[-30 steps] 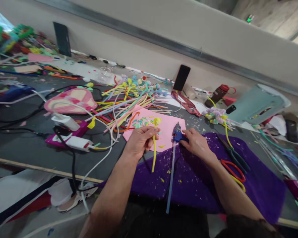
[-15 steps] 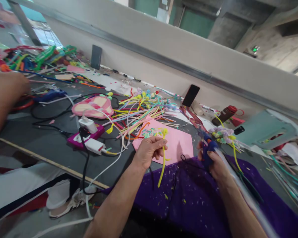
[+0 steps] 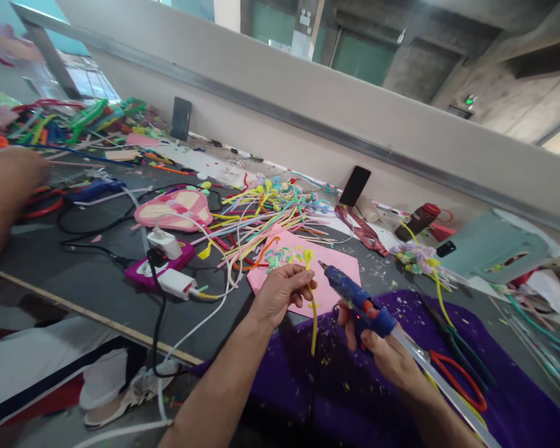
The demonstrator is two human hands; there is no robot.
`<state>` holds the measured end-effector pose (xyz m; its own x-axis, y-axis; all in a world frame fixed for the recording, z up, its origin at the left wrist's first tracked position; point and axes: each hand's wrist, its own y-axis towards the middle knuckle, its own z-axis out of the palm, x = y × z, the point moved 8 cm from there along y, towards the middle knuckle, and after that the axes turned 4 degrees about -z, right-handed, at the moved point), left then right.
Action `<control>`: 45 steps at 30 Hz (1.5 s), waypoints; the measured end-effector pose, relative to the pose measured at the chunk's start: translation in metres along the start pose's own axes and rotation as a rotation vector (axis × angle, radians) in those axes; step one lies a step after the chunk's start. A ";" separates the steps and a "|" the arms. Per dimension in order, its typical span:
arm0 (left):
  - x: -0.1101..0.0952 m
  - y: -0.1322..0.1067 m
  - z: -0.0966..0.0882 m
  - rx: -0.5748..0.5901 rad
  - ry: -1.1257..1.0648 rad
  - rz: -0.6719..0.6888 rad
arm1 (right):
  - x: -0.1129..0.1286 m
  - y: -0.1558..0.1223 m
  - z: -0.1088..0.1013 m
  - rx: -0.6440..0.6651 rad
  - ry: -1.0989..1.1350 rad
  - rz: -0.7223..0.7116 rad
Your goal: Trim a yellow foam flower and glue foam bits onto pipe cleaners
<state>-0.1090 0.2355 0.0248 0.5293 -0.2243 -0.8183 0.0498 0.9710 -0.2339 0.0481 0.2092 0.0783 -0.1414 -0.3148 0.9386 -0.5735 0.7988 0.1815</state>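
My left hand (image 3: 287, 292) pinches a yellow pipe cleaner flower (image 3: 308, 256) by its stem, head up and stem hanging down. My right hand (image 3: 378, 345) is wrapped round a blue hot glue gun (image 3: 354, 292), its nozzle pointing left, close to the flower but apart from it. Below the flower lies a pink sheet (image 3: 333, 277) with small cut bits (image 3: 280, 256) on it. A purple cloth (image 3: 401, 317) covers the near table edge and my lap. Red-handled scissors (image 3: 457, 379) and dark green pliers (image 3: 462, 348) lie to the right of the gun.
Pipe cleaner stems (image 3: 266, 214) spread behind the pink sheet. A purple power strip (image 3: 142, 270) with chargers and cables sits left. A phone (image 3: 355, 185) leans on the wall; a bottle (image 3: 419, 222) and pale blue box (image 3: 499, 246) stand right. Another person's arm (image 3: 9, 186) reaches in at left.
The glue gun in my right hand has moved left, bringing its nozzle near the yellow flower. The scissors have come into sight. My left hand has hardly moved.
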 end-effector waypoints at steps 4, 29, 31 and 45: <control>0.000 0.000 0.002 0.011 0.009 0.010 | 0.008 0.001 -0.001 -0.007 -0.078 -0.031; -0.003 -0.005 0.006 -0.017 0.106 0.027 | -0.004 0.000 -0.011 -0.090 -0.218 -0.053; -0.003 -0.005 0.006 -0.012 0.109 0.027 | -0.003 0.000 -0.011 -0.089 -0.234 -0.050; -0.004 -0.006 0.005 -0.017 0.119 0.048 | 0.000 0.000 -0.009 -0.042 -0.328 -0.103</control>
<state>-0.1074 0.2315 0.0323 0.4265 -0.1865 -0.8850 0.0114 0.9795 -0.2009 0.0552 0.2137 0.0803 -0.3402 -0.5370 0.7720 -0.5656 0.7727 0.2882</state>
